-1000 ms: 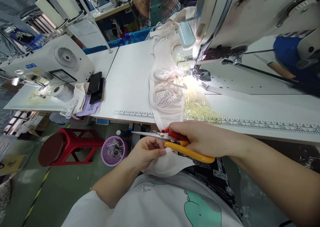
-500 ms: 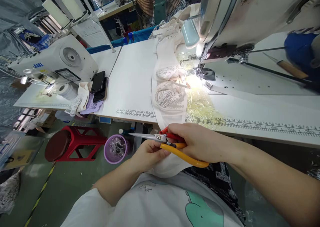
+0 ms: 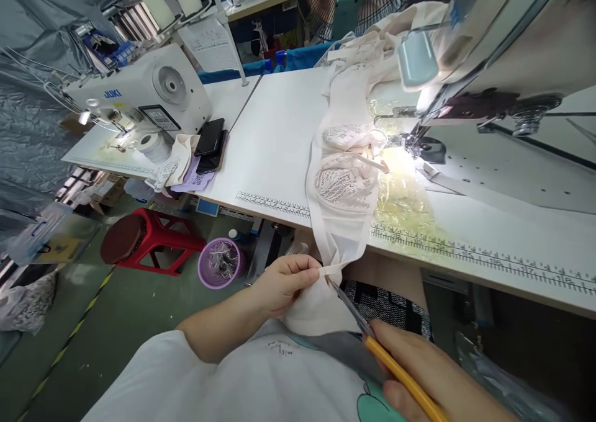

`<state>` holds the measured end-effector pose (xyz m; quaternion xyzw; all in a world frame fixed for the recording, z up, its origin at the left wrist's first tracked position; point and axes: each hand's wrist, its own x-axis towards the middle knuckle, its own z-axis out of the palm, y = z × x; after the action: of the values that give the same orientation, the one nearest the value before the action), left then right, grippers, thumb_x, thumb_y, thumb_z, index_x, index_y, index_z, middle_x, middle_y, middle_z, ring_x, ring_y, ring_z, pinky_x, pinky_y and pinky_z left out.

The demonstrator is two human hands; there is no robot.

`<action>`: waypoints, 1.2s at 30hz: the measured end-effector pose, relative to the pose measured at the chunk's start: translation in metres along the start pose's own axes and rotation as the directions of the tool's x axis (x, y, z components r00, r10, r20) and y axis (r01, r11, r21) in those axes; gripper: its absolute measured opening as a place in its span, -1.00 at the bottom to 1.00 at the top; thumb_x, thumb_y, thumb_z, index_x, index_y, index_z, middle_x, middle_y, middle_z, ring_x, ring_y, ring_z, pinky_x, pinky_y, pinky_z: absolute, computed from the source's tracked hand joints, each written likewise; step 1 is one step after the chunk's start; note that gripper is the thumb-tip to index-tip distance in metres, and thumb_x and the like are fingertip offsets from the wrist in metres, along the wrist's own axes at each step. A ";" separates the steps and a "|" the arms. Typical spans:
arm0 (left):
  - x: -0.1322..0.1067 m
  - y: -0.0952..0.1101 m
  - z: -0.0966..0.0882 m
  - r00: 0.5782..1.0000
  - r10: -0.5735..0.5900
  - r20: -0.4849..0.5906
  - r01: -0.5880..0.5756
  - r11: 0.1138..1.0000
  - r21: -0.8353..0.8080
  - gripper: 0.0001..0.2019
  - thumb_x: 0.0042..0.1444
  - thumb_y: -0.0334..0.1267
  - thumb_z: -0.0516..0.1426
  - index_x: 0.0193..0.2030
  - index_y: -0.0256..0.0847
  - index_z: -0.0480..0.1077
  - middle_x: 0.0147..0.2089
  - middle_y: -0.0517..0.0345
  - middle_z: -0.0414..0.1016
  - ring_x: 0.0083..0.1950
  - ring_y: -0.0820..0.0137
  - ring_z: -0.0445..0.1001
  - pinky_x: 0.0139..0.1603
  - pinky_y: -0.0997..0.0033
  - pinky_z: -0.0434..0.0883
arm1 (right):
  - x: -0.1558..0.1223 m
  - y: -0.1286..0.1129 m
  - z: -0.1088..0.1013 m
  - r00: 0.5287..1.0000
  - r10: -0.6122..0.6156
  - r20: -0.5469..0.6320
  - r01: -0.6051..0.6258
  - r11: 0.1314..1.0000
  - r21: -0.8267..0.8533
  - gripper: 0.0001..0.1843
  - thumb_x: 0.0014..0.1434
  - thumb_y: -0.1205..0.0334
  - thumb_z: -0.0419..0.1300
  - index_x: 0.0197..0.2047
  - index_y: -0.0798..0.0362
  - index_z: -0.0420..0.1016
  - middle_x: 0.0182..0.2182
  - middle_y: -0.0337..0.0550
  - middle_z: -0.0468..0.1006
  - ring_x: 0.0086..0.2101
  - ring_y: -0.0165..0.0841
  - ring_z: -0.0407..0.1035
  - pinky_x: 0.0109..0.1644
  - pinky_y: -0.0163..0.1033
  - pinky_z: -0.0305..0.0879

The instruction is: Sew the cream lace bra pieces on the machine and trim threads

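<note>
A white lace bra (image 3: 347,180) drapes over the front edge of the sewing table, its lower part hanging toward my lap. My left hand (image 3: 291,282) is closed, pinching a fold of its band between thumb and fingers. In my right hand (image 3: 405,360) are scissors (image 3: 356,313) with an orange handle, gripped from below right. Their blade tips touch the fabric just right of my left fingertips. Whether the blades are apart is hard to make out.
A sewing machine (image 3: 465,93) lights the bra's right side. Another machine (image 3: 153,93) stands left, with phones (image 3: 211,143) beside it. A purple basket (image 3: 202,273) and a red stool (image 3: 153,239) stand on the floor. A ruler strip (image 3: 484,257) follows the table edge.
The scissors have swung from pointing left above my left hand to pointing up-left at the band. My right hand has moved down and right. The camera view has shifted.
</note>
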<state>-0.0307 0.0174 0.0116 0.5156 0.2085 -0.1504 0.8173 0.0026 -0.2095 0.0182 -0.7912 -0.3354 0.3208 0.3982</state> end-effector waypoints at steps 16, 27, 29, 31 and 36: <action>-0.007 -0.001 0.018 0.959 0.272 -0.075 -0.215 0.878 0.428 -0.67 0.03 0.01 0.04 -0.52 -0.22 0.14 -0.57 0.31 0.06 -0.52 0.54 0.02 -0.51 0.50 0.01 | 0.015 0.008 0.024 0.996 0.036 0.085 -0.026 0.993 -0.118 -0.67 0.21 -0.09 -0.12 -0.44 -0.04 0.11 -0.51 -0.18 0.40 -0.52 -0.32 0.29 -0.46 -0.23 0.14; -0.005 -0.002 0.018 0.949 0.303 -0.086 -0.232 0.857 0.460 -0.73 0.04 -0.10 0.02 -0.53 -0.22 0.13 -0.58 0.31 0.07 -0.53 0.54 0.02 -0.51 0.50 0.02 | 0.018 0.000 0.027 0.992 0.130 -0.002 -0.127 0.967 -0.222 -0.68 0.16 -0.08 -0.10 -0.49 -0.07 0.00 -0.60 -0.26 0.32 -0.57 -0.32 0.26 -0.49 -0.26 0.03; -0.005 0.000 0.018 0.950 0.304 -0.076 -0.238 0.857 0.458 -0.73 0.04 -0.09 0.02 -0.53 -0.22 0.12 -0.58 0.31 0.07 -0.53 0.54 0.02 -0.51 0.50 0.03 | 0.019 0.004 0.030 0.991 0.131 -0.028 -0.134 0.968 -0.212 -0.65 0.16 -0.10 -0.12 -0.51 -0.07 -0.02 -0.61 -0.25 0.30 -0.57 -0.32 0.25 -0.49 -0.26 0.06; -0.006 0.001 0.018 0.950 0.304 -0.066 -0.239 0.851 0.467 -0.73 0.04 -0.09 0.03 -0.53 -0.22 0.13 -0.58 0.31 0.07 -0.53 0.55 0.03 -0.51 0.51 0.04 | 0.020 0.010 0.031 0.992 0.114 -0.047 -0.121 0.976 -0.184 -0.63 0.18 -0.11 -0.14 -0.52 -0.07 -0.02 -0.61 -0.26 0.28 -0.57 -0.33 0.24 -0.50 -0.27 0.10; -0.010 0.005 0.020 0.930 0.365 0.048 -0.334 0.782 0.527 -0.76 0.09 -0.14 0.04 -0.47 -0.27 0.26 -0.51 0.23 0.23 -0.47 0.51 0.18 -0.43 0.51 0.18 | 0.015 0.020 0.019 0.977 0.022 -0.212 -0.039 0.996 -0.075 -0.67 0.14 -0.06 0.02 -0.52 -0.04 0.14 -0.62 -0.30 0.30 -0.60 -0.39 0.26 -0.56 -0.32 0.14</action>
<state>-0.0334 0.0021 0.0279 0.7528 0.0832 -0.0330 0.6521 0.0022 -0.1991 -0.0115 -0.8409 -0.2915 0.2278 0.3950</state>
